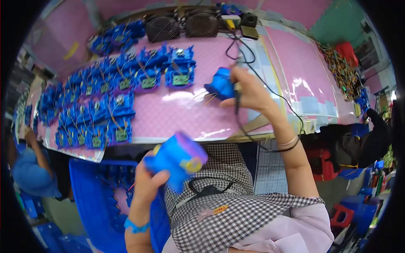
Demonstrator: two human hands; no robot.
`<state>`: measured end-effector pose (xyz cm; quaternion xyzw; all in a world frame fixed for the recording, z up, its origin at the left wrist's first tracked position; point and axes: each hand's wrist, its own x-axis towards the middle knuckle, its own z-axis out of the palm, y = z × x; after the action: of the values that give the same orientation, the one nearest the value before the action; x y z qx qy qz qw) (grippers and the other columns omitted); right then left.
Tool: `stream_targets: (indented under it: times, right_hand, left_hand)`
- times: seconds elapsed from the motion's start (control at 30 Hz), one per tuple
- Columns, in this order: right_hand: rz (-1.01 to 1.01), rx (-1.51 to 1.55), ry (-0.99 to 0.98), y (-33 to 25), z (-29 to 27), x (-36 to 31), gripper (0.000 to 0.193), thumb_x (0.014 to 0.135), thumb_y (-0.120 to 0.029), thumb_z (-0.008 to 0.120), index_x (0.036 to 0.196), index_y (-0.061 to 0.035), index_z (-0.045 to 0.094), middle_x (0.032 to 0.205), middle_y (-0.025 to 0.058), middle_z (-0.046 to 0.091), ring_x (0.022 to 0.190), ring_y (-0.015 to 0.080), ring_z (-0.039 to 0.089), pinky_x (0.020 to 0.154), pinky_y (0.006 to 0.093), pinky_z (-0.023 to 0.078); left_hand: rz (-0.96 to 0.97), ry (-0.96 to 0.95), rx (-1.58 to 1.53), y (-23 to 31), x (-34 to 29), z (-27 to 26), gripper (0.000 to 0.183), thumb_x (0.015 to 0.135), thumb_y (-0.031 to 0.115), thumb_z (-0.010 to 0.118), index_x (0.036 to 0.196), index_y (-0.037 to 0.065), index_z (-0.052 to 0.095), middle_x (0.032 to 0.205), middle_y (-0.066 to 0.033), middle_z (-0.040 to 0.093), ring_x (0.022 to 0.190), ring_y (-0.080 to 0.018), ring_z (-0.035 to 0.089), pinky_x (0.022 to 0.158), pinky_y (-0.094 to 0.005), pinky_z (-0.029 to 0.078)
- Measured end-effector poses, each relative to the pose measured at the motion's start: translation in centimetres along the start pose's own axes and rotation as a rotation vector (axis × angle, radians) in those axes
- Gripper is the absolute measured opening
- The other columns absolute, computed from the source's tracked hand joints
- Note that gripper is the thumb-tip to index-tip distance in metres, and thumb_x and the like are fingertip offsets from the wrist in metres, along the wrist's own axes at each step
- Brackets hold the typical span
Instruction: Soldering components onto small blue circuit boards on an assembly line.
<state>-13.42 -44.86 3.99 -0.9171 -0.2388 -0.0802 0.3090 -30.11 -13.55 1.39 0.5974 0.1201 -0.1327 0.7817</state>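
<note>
My left hand grips a blue plastic housing with a purple rim and a yellow round part; it is blurred and held above my lap, in front of the table edge. Over the table, my right hand closes around the right side of a second blue housing, from which thin wires stick out at the lower left. A dark, slim tool with a black cord, which looks like a soldering iron, lies within the same hand. Its tip is hard to make out.
Rows of blue housings with green circuit boards cover the table's left side. Two black fans stand at the back. A blue crate sits left of my lap. Bundled wires lie far right. Other people sit left and right.
</note>
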Motion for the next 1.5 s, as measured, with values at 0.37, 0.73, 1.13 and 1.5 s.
stream_targets:
  times: [0.37,0.73,1.13,1.5]
  right_hand:
    - [0.069,-0.117,0.217,11.1,-10.6,-2.5,0.046,0.058,-0.007,0.078,0.091,-0.0060,0.045,0.088,0.0115,0.053,0.081,0.0273,0.051,0.075,0.0339,0.044]
    - [-0.037,0.121,0.124,3.8,-3.5,-3.1,0.043,0.069,-0.017,0.083,0.073,-0.0032,0.042,0.068,0.0141,0.049,0.077,0.0296,0.063,0.069,0.0348,0.048]
    - [-0.198,0.449,0.079,0.5,-0.8,-3.1,0.034,0.069,-0.006,0.078,0.073,-0.0049,0.045,0.092,0.0139,0.067,0.064,0.0239,0.052,0.059,0.0335,0.044]
    - [-0.236,0.216,0.249,-0.1,-1.2,-5.0,0.038,0.064,-0.006,0.081,0.077,-0.0081,0.045,0.085,0.0077,0.060,0.073,0.0264,0.055,0.067,0.0363,0.041]
  left_hand:
    - [0.013,-0.069,0.009,0.9,11.5,13.4,0.038,0.084,0.022,0.071,0.111,0.001,0.052,0.094,-0.0032,0.061,0.081,-0.0069,0.054,0.068,-0.0211,0.042]
    - [0.266,-0.034,0.834,0.9,12.8,13.5,0.036,0.078,0.023,0.076,0.098,-0.003,0.061,0.090,-0.0176,0.069,0.081,-0.0256,0.068,0.071,-0.0337,0.052]
    - [-0.256,-0.334,0.715,5.7,20.2,14.5,0.026,0.084,0.026,0.056,0.069,0.006,0.065,0.051,0.0016,0.045,0.042,-0.0057,0.031,0.040,-0.0263,0.020]
    - [0.171,-0.192,1.219,5.9,23.2,16.0,0.037,0.089,0.030,0.055,0.086,-0.005,0.067,0.080,-0.0200,0.065,0.072,-0.0256,0.062,0.068,-0.0365,0.047]
